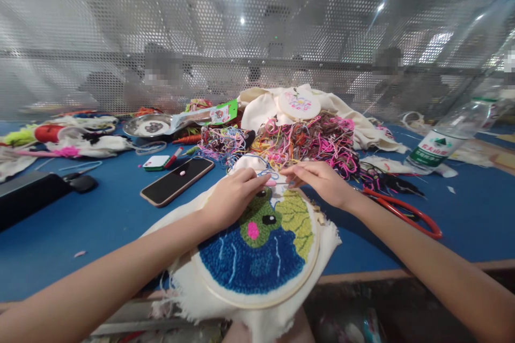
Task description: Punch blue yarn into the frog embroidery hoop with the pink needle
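My left hand [235, 195] is closed round a punch needle with a pink handle [271, 183], its thin metal shaft pointing right. Loops of light blue yarn [273, 174] lie by its fingertips. Facing it, my right hand [316, 181] pinches at the shaft's tip; whatever is between those fingers is too small to make out. Below both hands an embroidery hoop [257, 304] holds white fabric with frayed edges, tilted against the table edge. Its looped picture shows a green frog [257, 237] with a pink cheek, blue water and a yellow-green leaf. My left hand covers part of the frog.
A phone [177, 182] and a small green-and-white box [156, 163] lie left. Tangled yarn [306, 142] is heaped behind the hoop. Red-handled scissors [406, 211] and a water bottle [438, 142] are at right. A metal dish [131, 127] stands back left, before a perforated metal screen [221, 37].
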`<state>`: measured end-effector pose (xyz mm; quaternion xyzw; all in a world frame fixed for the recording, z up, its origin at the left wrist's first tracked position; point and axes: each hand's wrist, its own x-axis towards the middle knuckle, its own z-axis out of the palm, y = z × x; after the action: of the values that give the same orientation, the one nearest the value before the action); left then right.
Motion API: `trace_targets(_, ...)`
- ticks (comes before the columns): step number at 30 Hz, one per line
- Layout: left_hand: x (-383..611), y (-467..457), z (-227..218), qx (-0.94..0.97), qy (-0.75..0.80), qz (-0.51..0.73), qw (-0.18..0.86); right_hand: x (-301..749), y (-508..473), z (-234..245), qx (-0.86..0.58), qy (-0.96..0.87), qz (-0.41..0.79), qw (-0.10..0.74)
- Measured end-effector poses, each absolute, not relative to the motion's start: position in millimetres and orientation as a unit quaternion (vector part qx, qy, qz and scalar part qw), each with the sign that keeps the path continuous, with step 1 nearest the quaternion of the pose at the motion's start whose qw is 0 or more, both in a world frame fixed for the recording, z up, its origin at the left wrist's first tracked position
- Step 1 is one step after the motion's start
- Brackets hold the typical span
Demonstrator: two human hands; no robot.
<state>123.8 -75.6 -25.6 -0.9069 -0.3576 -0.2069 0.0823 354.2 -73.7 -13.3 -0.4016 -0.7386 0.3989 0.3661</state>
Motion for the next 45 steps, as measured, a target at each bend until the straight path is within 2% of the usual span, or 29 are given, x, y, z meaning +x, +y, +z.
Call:
trace_targets(3, 123.0, -74.8, -27.0, -0.908, -0.353, -0.209, 0.086, 352.1, -74.6, -12.1, -0.396, -0.776, 0.372, 0.321)
trace_targets(5, 122.9, -74.5, -27.4, -0.908, -0.354, -0.209, 0.083, 351.0, -75.3, -10.9, -0.394, -0.787, 0.351, 0.319)
trace_targets(10, 124.0, -75.4, -26.8, -0.904, -0.37, -0.207, 0.054, 357.2, -73.6, -4.5, -0.419, -0.721, 0.348, 0.428)
trace_targets(13, 124.2, -76.1, -26.5, -0.903, -0.378, -0.202, 0.033, 368.0, -67.1, -2.0, -0.469, -0.695, 0.273, 0.472)
trace_targets(15, 124.1, -76.6, -25.9, -0.903, -0.378, -0.204, 0.017, 375.4, -61.3, -3.1, -0.53, -0.719, 0.191, 0.407)
trace_targets(17, 124.3, -77.2, -24.8, -0.903, -0.375, -0.21, -0.004, 380.3, -56.2, -5.9, -0.59, -0.741, 0.116, 0.3)
trace_targets(19, 124.8, -78.1, -23.8, -0.901, -0.374, -0.22, -0.024, 380.9, -53.9, -8.1, -0.602, -0.753, 0.075, 0.255)
trace_targets(21, 125.6, -78.9, -23.2, -0.898, -0.373, -0.228, -0.039, 377.1, -55.8, -7.6, -0.55, -0.776, 0.114, 0.288)
trace_targets(24, 126.7, -79.9, -23.3, -0.898, -0.366, -0.241, -0.045, 366.7, -65.0, -2.1, -0.437, -0.789, 0.272, 0.336)
trace_targets(26, 127.1, -80.6, -23.5, -0.897, -0.36, -0.255, -0.034, 360.2, -72.3, 1.5, -0.402, -0.778, 0.329, 0.353)
trace_targets(38, 131.0, -87.8, -24.2, -0.899, -0.337, -0.277, -0.031, 348.1, -84.3, -4.9, -0.408, -0.688, 0.332, 0.5)
trace_targets(45, 132.8, -87.7, -24.2, -0.899, -0.328, -0.286, -0.052, 344.9, -87.4, -5.1, -0.359, -0.654, 0.437, 0.503)
